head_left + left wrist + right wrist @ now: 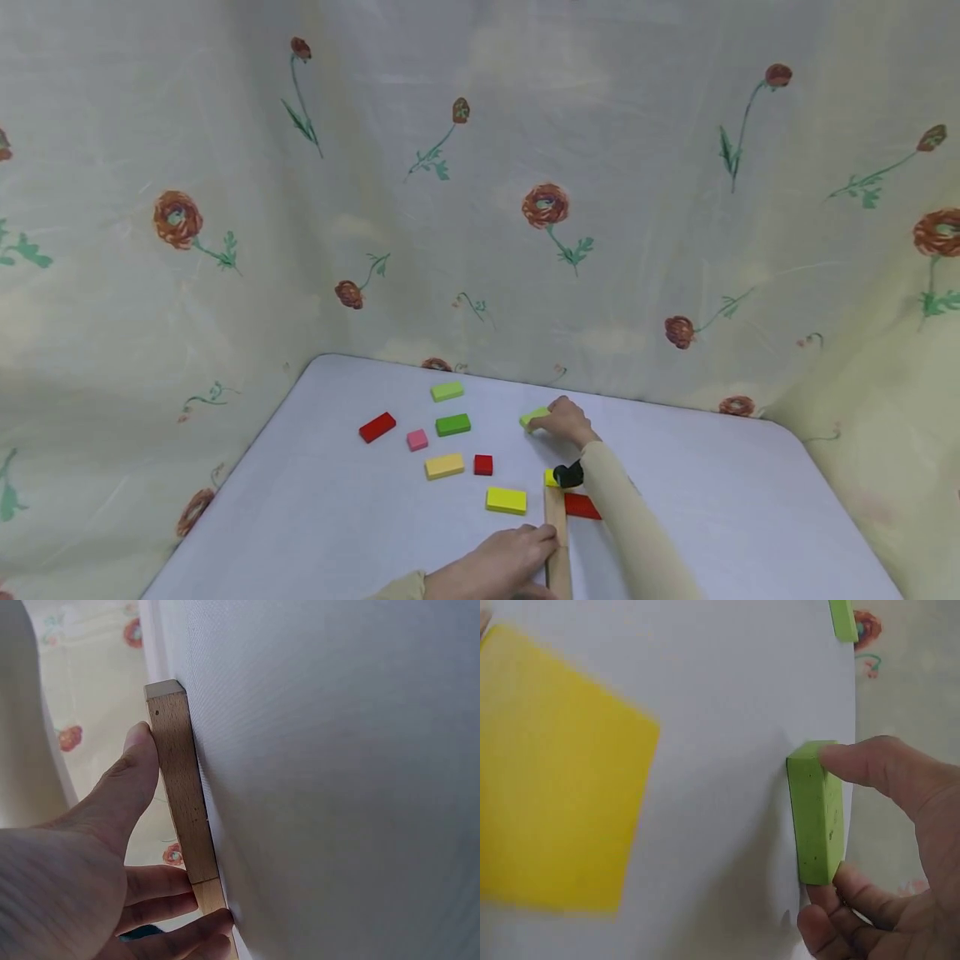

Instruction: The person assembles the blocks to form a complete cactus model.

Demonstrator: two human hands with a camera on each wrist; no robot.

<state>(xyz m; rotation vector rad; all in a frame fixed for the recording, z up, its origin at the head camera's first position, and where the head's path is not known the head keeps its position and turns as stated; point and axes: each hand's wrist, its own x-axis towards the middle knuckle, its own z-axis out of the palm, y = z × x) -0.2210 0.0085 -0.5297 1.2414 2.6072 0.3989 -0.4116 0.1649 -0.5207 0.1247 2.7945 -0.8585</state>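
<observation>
At the far side of the table my right hand pinches a light green block between thumb and fingers. The right wrist view shows the thumb at one end of it and fingertips at the other. My left hand rests with fairly straight fingers on a row of plain wooden blocks laid end to end. Its thumb touches the row's edge, while the other fingers lie across the joint between two blocks. A yellow block caps the far end of the row, and a red block adjoins its right side.
Left of the row lie a yellow block, a pale yellow block and a small red block. Farther off are green, light green, pink and red blocks. A flowered cloth hangs behind the white table.
</observation>
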